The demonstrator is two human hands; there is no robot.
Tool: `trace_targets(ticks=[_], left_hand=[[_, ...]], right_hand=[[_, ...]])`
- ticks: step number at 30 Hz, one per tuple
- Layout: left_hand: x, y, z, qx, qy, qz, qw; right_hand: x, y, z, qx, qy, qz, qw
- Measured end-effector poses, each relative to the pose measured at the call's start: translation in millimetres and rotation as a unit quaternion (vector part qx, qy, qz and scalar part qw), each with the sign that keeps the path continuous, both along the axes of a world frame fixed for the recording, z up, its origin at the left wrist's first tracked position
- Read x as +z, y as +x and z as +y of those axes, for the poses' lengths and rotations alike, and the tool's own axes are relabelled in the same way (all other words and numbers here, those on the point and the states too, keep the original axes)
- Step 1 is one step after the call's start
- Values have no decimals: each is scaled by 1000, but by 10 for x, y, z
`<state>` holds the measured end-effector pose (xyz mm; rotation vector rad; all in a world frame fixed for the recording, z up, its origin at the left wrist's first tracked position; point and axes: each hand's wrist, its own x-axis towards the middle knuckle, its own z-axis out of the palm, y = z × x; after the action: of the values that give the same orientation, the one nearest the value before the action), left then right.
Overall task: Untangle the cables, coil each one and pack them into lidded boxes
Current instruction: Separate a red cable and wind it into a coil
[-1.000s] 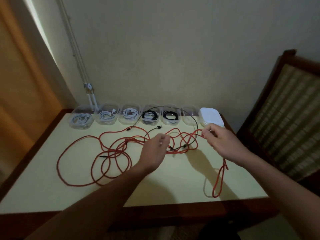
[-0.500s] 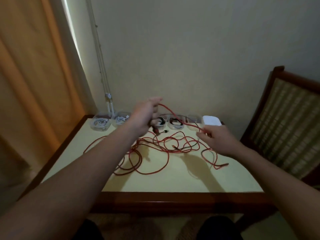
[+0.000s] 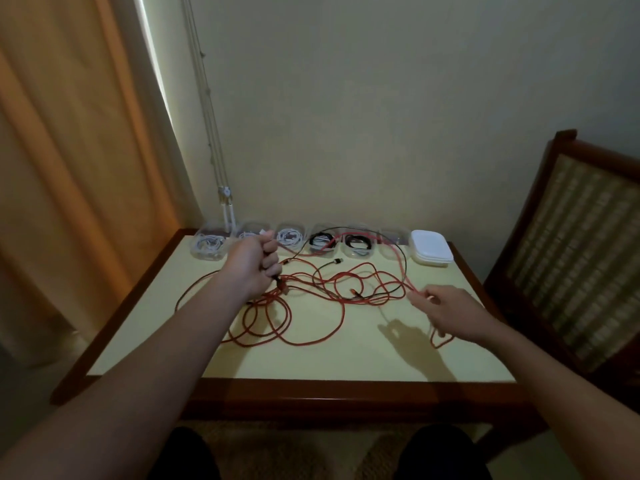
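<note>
Left hand (image 3: 254, 266), lower than half-second ago, fists red cable (image 3: 349, 277) centre-left; right hand (image 3: 446, 310) pinches its strand at right. Black cable (image 3: 404, 268) still threaded through: untangling unfinished.

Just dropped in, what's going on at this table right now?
A person is untangling red cables and a thin black cable spread on the table. The left hand has its grip round red strands at the tangle's left side; the right hand pinches a red strand at the right. Along the back, five clear boxes hold coiled cables, one looks empty, white lids stacked beside them.
</note>
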<state>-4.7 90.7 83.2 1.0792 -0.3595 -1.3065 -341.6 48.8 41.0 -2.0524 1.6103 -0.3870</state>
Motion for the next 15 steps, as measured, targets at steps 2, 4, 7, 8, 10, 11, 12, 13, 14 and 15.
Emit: trace_targets(ticks=[2,4,7,8,10,11,12,13,14,15], left_hand=[[133,-187,42,-39,-39,-42,998],[269,-395,142,-89,-79,-102,988],[406,-712,337,-175,-118,-193,958],[433,-809,401,-200,-127,-219,946],[476,-959,498,-225,-139,-221,939],[510,-997,534,-223,-140,-196,944],[552,-1010,565,-217,-140,-162,952],[608,-1004,604,-208,-137,-122,961],[659,-984,638,-200,-134,-77,968],[714,-960,686,-195,-132,-30,971]], right_hand=[[63,97,21,16,-9,121,993],[144,219,82,16,-36,98,994],[384,509,296,54,-54,-166,983],[450,604,368,80,-52,-227,969],[537,735,505,112,-25,-314,943],[569,771,573,113,-6,-345,932],[593,792,641,111,8,-375,920],[602,798,699,103,15,-401,910],[601,792,739,87,12,-417,905],[605,779,775,68,5,-424,903]])
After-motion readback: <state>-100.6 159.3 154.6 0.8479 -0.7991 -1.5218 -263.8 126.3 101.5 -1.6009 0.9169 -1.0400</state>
